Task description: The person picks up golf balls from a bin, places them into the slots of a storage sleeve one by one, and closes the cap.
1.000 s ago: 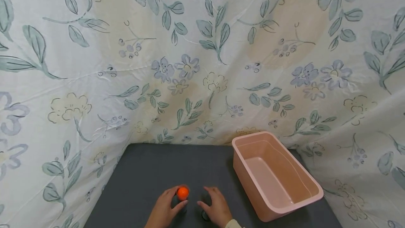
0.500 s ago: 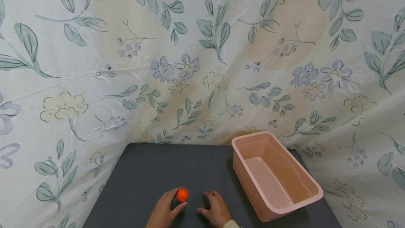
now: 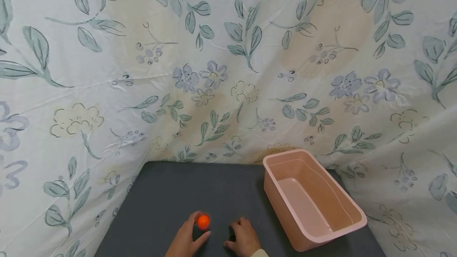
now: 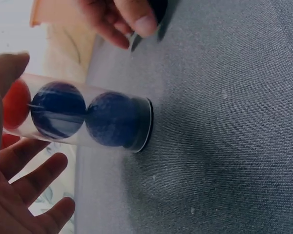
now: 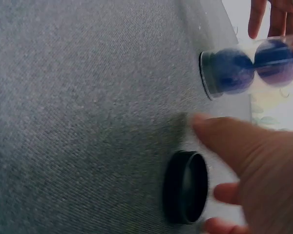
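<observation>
My left hand (image 3: pixel 187 237) grips a clear tube (image 4: pixel 85 117) between thumb and fingers near its top. Inside the tube, two dark blue balls sit at the bottom, the lower one (image 4: pixel 112 118) beside the dark-rimmed base. A bright orange ball (image 3: pixel 203 222) shows at the tube's top. The tube stands upright on the table. To its right, my right hand (image 3: pixel 245 239) hovers low with bent, spread fingers around a round black lid (image 5: pixel 186 187) on the cloth. Its thumb is apart from the lid; whether the other fingers touch it, I cannot tell.
A pink rectangular bin (image 3: pixel 282 209) stands at the right of the dark grey table (image 3: pixel 171 193), with nothing visible inside. A floral curtain (image 3: pixel 228 70) hangs behind the table and along both sides.
My right hand has lowered, its fingers coming down around the black lid. My left hand and the tube have shifted slightly left and nearer to me.
</observation>
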{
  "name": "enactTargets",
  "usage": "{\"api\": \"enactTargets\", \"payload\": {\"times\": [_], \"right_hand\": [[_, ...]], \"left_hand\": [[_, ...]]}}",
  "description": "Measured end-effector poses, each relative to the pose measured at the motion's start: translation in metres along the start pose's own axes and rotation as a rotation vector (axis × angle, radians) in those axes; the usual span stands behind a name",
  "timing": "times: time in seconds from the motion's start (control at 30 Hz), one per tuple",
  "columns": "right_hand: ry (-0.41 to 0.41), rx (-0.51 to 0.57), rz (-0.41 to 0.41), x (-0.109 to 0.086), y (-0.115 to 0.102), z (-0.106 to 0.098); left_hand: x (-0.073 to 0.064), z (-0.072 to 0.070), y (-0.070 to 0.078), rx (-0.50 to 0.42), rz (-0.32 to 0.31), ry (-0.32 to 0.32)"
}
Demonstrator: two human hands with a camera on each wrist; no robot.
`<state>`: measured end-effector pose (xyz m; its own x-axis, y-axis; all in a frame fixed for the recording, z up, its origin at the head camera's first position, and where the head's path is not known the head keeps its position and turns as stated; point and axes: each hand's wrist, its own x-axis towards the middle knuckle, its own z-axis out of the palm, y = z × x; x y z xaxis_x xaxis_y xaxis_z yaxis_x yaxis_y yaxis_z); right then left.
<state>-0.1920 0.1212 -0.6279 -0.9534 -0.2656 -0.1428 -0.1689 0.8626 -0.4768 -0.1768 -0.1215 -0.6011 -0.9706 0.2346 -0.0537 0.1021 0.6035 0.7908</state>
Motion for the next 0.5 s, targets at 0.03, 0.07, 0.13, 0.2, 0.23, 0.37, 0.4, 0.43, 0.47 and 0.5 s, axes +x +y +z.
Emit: {"api": "enactTargets", "payload": {"times": [0.03, 0.07, 0.13, 0.2, 0.23, 0.37, 0.4, 0.43, 0.47, 0.5], "right_hand": [[-0.011, -0.010, 0.005, -0.001, 0.000, 0.000], [-0.023, -0.023, 0.011, -0.002, 0.000, -0.001], [-0.052, -0.044, 0.022, -0.003, -0.001, -0.003], [-0.076, -0.059, 0.023, -0.003, -0.002, -0.006], [-0.090, -0.058, 0.026, -0.002, -0.003, -0.008], [-0.113, -0.012, 0.030, 0.000, -0.007, -0.015], [-0.108, 0.006, 0.027, 0.000, -0.008, -0.017], [-0.099, 0.027, 0.021, 0.000, -0.010, -0.019], [-0.083, 0.047, 0.010, 0.000, -0.012, -0.021], [-0.064, 0.065, 0.000, 0.000, -0.014, -0.024]], "left_hand": [[0.000, 0.000, 0.000, -0.009, 0.001, -0.003], [0.000, -0.001, 0.000, -0.017, 0.005, -0.004], [0.000, -0.003, 0.002, -0.034, 0.004, -0.003], [0.000, -0.005, 0.005, -0.047, 0.002, 0.001], [0.001, -0.006, 0.006, -0.049, 0.001, 0.002], [0.001, -0.010, 0.011, -0.033, 0.006, 0.003], [0.000, -0.011, 0.012, -0.031, 0.012, 0.006], [0.000, -0.011, 0.013, -0.026, 0.015, 0.010], [-0.001, -0.012, 0.013, -0.018, 0.022, 0.017], [-0.002, -0.013, 0.014, -0.013, 0.029, 0.024]]}}
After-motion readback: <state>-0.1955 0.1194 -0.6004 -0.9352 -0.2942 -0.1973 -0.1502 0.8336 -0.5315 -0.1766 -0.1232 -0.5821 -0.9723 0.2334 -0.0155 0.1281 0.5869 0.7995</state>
